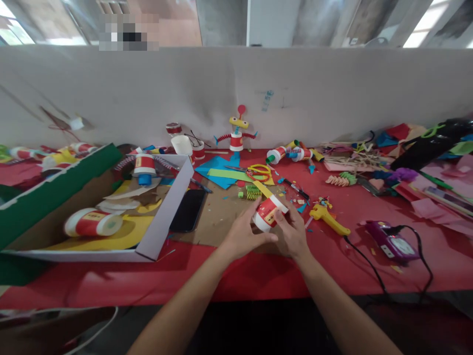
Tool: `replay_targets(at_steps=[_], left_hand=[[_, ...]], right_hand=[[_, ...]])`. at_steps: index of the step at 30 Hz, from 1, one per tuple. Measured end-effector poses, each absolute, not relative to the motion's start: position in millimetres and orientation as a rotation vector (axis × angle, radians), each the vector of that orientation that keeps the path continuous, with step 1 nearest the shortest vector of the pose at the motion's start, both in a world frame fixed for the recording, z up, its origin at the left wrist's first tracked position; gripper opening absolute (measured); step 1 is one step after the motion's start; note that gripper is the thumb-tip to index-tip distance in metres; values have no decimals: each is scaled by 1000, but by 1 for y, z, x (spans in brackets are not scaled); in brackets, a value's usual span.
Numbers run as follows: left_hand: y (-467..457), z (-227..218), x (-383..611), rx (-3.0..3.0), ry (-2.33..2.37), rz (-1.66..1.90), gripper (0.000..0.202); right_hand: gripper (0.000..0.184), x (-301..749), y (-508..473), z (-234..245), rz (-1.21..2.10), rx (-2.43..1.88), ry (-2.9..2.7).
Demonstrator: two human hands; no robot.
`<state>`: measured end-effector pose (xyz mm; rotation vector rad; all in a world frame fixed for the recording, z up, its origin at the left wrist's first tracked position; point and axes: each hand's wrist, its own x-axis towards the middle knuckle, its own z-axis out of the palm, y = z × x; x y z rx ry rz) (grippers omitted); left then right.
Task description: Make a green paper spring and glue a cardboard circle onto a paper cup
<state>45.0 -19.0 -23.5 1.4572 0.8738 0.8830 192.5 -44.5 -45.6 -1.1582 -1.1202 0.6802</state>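
Both my hands grip a red and white paper cup (pixel 266 215), tilted, above the brown cardboard mat (pixel 210 222). My left hand (pixel 242 234) wraps its lower left side, thumb underneath. On the cup's right side presses my right hand (pixel 293 229), its thumb near the printed label. A yellow paper strip (pixel 261 189) sticks up from behind the cup; how it is attached is hidden. Just behind lies a green folded paper spring (pixel 253 192). Red and yellow scissors (pixel 258 172) rest on light green paper (pixel 225 174) and a blue sheet (pixel 214 167).
On the left stands an open box (pixel 148 241) with cups and paper. A black phone (pixel 188 211) lies beside it. To the right are a yellow glue gun (pixel 330 220) and a purple power socket (pixel 393 244) with cords. A finished cup figure (pixel 236 141) stands by the partition.
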Motion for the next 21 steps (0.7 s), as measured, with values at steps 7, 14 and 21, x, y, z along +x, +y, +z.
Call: replay_targets(at_steps=[7,14,21], left_hand=[[37,-22,40,1341,614,1137,60],[37,-36,34,1419,662,1182,56],[36,-37,32,2140,927,1387,39]], right_hand=[[27,202,1,-16,765,-940,-1447],[23,198,5,-28,695,-958,-1486],[12,207,5,-33,513,-1165,-1456]])
